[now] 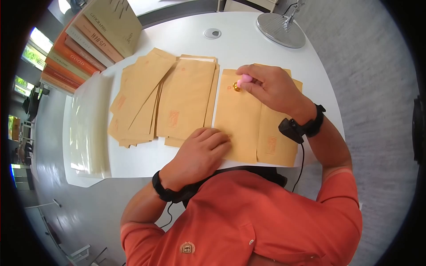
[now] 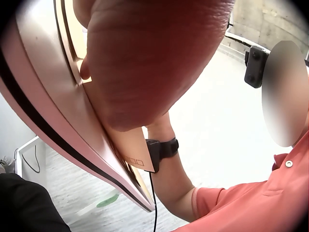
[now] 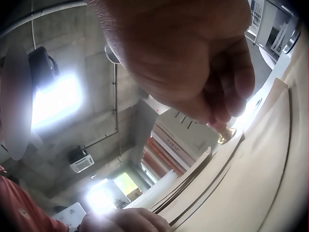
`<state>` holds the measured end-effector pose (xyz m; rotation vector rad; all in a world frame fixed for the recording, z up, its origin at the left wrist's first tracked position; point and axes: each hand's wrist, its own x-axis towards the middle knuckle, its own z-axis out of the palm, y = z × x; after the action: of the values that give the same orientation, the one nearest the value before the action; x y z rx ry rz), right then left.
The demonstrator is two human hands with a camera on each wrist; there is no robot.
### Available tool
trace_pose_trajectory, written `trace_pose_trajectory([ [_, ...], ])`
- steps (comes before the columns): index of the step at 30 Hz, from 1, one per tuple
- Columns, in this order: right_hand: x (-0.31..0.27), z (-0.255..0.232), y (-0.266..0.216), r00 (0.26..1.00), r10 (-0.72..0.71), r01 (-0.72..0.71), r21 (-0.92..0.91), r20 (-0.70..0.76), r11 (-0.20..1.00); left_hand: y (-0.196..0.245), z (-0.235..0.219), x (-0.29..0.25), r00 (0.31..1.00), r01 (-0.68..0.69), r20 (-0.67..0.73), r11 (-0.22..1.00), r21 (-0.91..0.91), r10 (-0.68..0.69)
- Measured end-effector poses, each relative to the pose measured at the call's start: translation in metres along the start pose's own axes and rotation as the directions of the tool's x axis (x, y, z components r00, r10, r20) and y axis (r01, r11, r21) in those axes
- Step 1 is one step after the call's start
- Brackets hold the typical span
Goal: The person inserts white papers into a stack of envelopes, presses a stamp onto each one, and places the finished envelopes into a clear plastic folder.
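Observation:
In the head view the right hand [image 1: 277, 88] pinches the pink handle [image 1: 244, 80] of a small stamp with a gold head [image 1: 237, 87], held at the upper left part of a brown envelope [image 1: 237, 119]. The gold head [image 3: 226, 136] also shows in the right wrist view, close to the paper. My left hand [image 1: 202, 153] rests on the lower left edge of that envelope, its fingers loosely bent. A second envelope [image 1: 277, 133] with a red printed mark lies on the right.
Left of these lie a stack of brown envelopes [image 1: 186, 97] and a fanned pile [image 1: 133, 102]. Clear plastic film [image 1: 88, 128] and a row of upright books [image 1: 95, 37] stand farther left. A round metal base [image 1: 282, 30] is at the back right of the white table [image 1: 177, 37].

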<state>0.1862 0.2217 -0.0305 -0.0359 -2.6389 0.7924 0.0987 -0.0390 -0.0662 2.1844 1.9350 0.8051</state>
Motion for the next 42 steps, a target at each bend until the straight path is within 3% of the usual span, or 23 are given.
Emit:
trace_pose_trajectory([
  [10,0.019,0.023,0.004,0.999,-0.05,0.05,-0.082,0.001,0.995,-0.001,0.004,0.0,1.0,0.026,0.005,0.999,0.023,-0.026],
  [15,0.024,0.035,0.007,0.993,0.08,-0.071,-0.103,0.082,0.992,-0.002,0.005,-0.001,0.999,0.039,0.013,0.999,0.008,-0.039],
  [18,0.028,0.035,0.004,0.987,0.101,-0.074,-0.205,0.128,0.976,-0.002,0.005,-0.001,0.999,0.044,0.014,0.999,-0.001,-0.044],
  [22,0.026,0.037,0.007,0.989,0.093,-0.068,-0.211,0.115,0.975,-0.001,0.003,0.0,0.998,0.057,0.022,0.998,-0.016,-0.057],
  [26,0.024,0.033,0.007,0.994,0.074,-0.062,-0.143,0.084,0.988,0.001,0.002,0.006,0.997,0.07,-0.014,0.998,-0.006,-0.07],
  [28,0.024,0.024,0.009,0.997,0.033,-0.026,-0.115,0.065,0.993,-0.002,-0.002,0.009,0.997,0.005,-0.073,0.999,0.032,-0.003],
  [30,0.024,0.005,0.011,0.994,0.039,-0.042,-0.023,-0.1,0.999,-0.006,-0.013,0.012,0.994,0.025,-0.107,0.998,0.051,-0.019],
  [31,0.023,-0.001,0.015,0.994,0.04,-0.042,-0.022,-0.097,0.999,-0.007,-0.021,0.013,0.99,0.037,-0.138,0.997,0.065,-0.027],
  [33,0.021,-0.014,0.021,0.976,0.09,-0.034,0.264,-0.2,0.964,-0.008,-0.037,0.014,0.986,0.043,-0.161,0.995,0.088,-0.028],
  [35,0.016,-0.025,0.018,0.974,0.075,-0.014,0.275,-0.216,0.961,-0.012,-0.05,0.011,0.978,0.067,-0.208,0.961,0.267,-0.011],
  [36,0.012,-0.029,0.015,0.979,0.135,-0.095,0.245,-0.152,0.965,-0.017,-0.054,0.007,0.979,0.06,-0.203,0.962,0.268,-0.005],
  [38,0.004,-0.03,0.015,0.974,0.203,-0.179,0.213,-0.098,0.961,-0.027,-0.058,-0.004,0.979,0.191,-0.123,0.935,0.3,-0.16],
  [39,0.001,-0.027,0.017,0.977,0.178,-0.15,0.215,-0.116,0.965,-0.03,-0.058,-0.008,0.981,0.184,-0.115,0.936,0.301,-0.156],
  [41,-0.004,-0.025,0.021,0.978,0.158,-0.125,0.219,-0.137,0.968,-0.03,-0.055,-0.018,0.948,0.288,-0.009,0.842,0.456,-0.319],
  [42,-0.005,-0.025,0.024,0.976,0.13,-0.095,0.198,-0.174,0.976,-0.024,-0.055,-0.018,0.921,0.342,0.028,0.838,0.425,-0.39],
])
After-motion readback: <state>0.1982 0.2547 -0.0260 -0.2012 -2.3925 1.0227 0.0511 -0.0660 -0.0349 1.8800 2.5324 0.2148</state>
